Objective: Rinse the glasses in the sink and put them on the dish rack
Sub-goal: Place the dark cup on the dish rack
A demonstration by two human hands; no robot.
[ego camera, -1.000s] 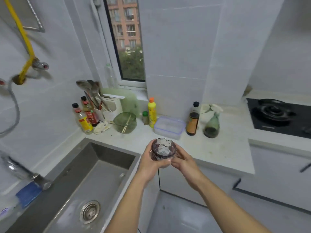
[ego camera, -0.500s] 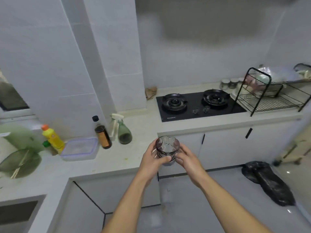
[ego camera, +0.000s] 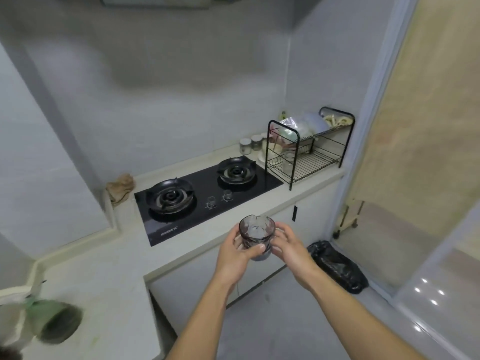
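Glass (ego camera: 256, 236) held upright in the air, just off the table's (ego camera: 104, 268) front edge, before the stove (ego camera: 205, 198).
Left hand (ego camera: 237, 255) wraps it, thumb across the front; right hand (ego camera: 291, 249) curves at its other side, though I cannot tell whether it grips. With no sink in view, this looks like the carry to the dish rack (ego camera: 306, 162). Next: reach the table's right end and set it on the lower wires.
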